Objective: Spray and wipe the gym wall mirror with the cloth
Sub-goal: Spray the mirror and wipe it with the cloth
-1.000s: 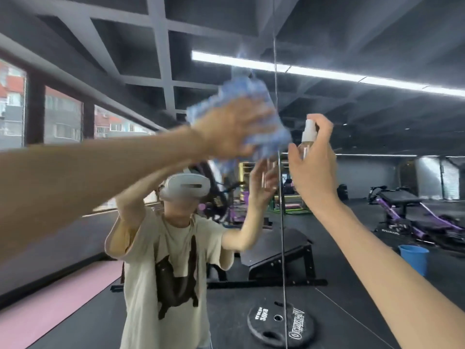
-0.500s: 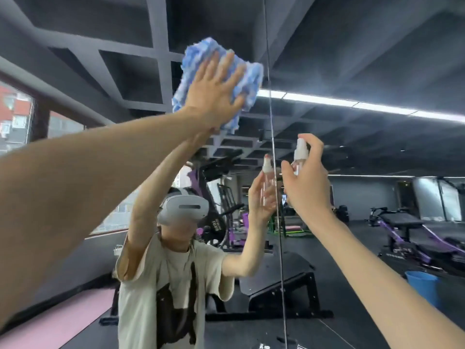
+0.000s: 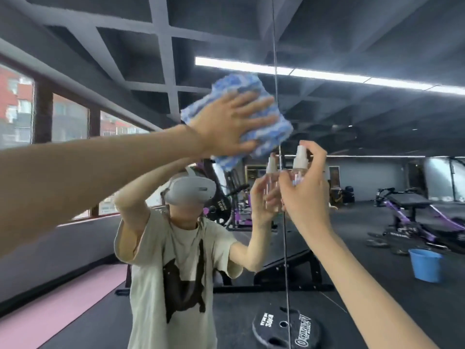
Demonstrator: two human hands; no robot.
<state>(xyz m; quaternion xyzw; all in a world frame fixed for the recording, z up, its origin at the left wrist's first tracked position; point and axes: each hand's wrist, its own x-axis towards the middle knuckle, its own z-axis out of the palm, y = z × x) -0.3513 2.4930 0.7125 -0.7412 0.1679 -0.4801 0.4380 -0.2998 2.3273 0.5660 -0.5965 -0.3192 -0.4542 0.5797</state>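
Mirror [image 3: 364, 34] glass fills the wall in front of the person, and a thin seam [image 3: 285, 248] runs down it from top to bottom. High up on the glass is the cloth [image 3: 273, 131]. It is fluffy, blue and white, and its right edge lies over the seam. The left hand [image 3: 231, 124] lies flat on the cloth with its fingers spread wide, and it presses the cloth on the glass. The right hand [image 3: 305, 195] is lower down, just right of the seam. Its fingers curl round a small clear spray bottle [image 3: 300, 161] with a white top, and one finger bends over that top. The bottle stands up straight, near the glass, just under the cloth's lower corner. In the mirror you can see the person in a pale shirt and a white headset, a blue bucket [image 3: 426, 265] on the dark floor, a black weight plate [image 3: 284, 328] and a pink mat [image 3: 63, 306].
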